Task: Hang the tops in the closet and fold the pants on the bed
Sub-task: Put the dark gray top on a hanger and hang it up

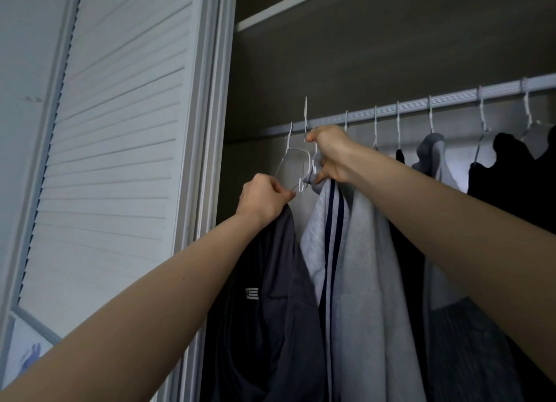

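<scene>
A dark grey top with a small white logo hangs from my left hand, which grips its collar together with the arm of a white wire hanger. My right hand holds the neck of a light grey top with dark stripes and a second white hanger, whose hook is lifted in front of the closet rod. Both hands are just below the rod's left end.
More white hangers sit along the rod to the right, carrying a grey hooded garment and black clothes. A white louvred closet door stands open on the left. A shelf runs above the rod.
</scene>
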Tool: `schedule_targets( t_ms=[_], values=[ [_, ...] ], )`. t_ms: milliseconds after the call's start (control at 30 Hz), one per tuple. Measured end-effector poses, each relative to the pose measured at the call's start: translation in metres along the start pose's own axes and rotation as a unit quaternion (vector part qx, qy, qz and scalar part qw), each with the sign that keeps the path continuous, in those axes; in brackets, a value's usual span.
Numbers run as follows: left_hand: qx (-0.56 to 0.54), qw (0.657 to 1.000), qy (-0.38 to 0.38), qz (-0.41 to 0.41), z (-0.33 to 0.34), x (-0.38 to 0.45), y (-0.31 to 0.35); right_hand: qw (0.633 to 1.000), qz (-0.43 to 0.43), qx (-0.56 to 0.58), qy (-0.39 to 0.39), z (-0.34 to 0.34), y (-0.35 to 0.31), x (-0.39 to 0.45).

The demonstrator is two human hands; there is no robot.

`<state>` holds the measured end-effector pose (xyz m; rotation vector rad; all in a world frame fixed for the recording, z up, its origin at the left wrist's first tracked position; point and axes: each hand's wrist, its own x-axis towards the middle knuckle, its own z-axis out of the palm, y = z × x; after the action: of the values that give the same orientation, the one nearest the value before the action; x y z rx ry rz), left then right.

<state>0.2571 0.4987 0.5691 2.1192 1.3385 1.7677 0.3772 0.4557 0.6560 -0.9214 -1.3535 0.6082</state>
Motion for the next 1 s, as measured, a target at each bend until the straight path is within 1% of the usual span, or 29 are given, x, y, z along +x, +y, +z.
schedule_targets(
  t_ms=[133, 200, 267, 333, 400, 467, 533, 600, 667, 800, 867, 933, 1000],
  values=[
    [0.012, 1.000, -0.024, -0.006, -0.015, -0.009, -0.004, 0.999, -0.015, 0.034, 0.006, -0.003, -0.007, -0.013],
    [0.026, 0.998, -0.062, -0.013, -0.022, -0.015, -0.006, 0.999, -0.025, 0.033, 0.005, -0.007, -0.008, -0.023],
    [0.060, 0.991, -0.120, -0.016, -0.030, -0.025, -0.004, 0.999, -0.030, 0.020, -0.004, -0.013, -0.006, -0.035],
    [0.116, 0.971, -0.208, -0.023, -0.042, -0.039, 0.001, 0.999, -0.026, 0.016, -0.013, -0.018, -0.003, -0.054],
    [0.154, 0.940, -0.301, -0.053, -0.054, -0.056, 0.005, 0.999, -0.019, 0.023, -0.023, -0.025, -0.003, -0.076],
    [0.152, 0.908, -0.382, -0.084, -0.064, -0.071, 0.004, 0.998, -0.018, 0.040, -0.041, -0.029, -0.005, -0.099],
    [0.152, 0.884, -0.429, -0.104, -0.071, -0.089, 0.002, 0.997, -0.021, 0.060, -0.047, -0.033, -0.009, -0.126],
    [0.182, 0.879, -0.431, -0.097, -0.075, -0.103, -0.002, 0.994, -0.027, 0.080, -0.064, -0.036, -0.014, -0.150],
    [0.234, 0.874, -0.420, -0.067, -0.078, -0.116, -0.005, 0.992, -0.030, 0.094, -0.081, -0.039, -0.019, -0.174],
    [0.321, 0.879, -0.351, -0.004, -0.085, -0.139, -0.018, 0.990, -0.039, 0.106, -0.084, -0.045, -0.028, -0.223],
    [0.317, 0.895, -0.312, 0.004, -0.090, -0.147, -0.024, 0.987, -0.037, 0.132, -0.082, -0.050, -0.032, -0.246],
    [0.283, 0.916, -0.285, 0.005, -0.097, -0.153, -0.030, 0.987, -0.037, 0.140, -0.076, -0.059, -0.037, -0.266],
    [0.236, 0.940, -0.247, -0.011, -0.103, -0.156, -0.036, 0.988, -0.044, 0.140, -0.052, -0.075, -0.042, -0.285]
  ],
)
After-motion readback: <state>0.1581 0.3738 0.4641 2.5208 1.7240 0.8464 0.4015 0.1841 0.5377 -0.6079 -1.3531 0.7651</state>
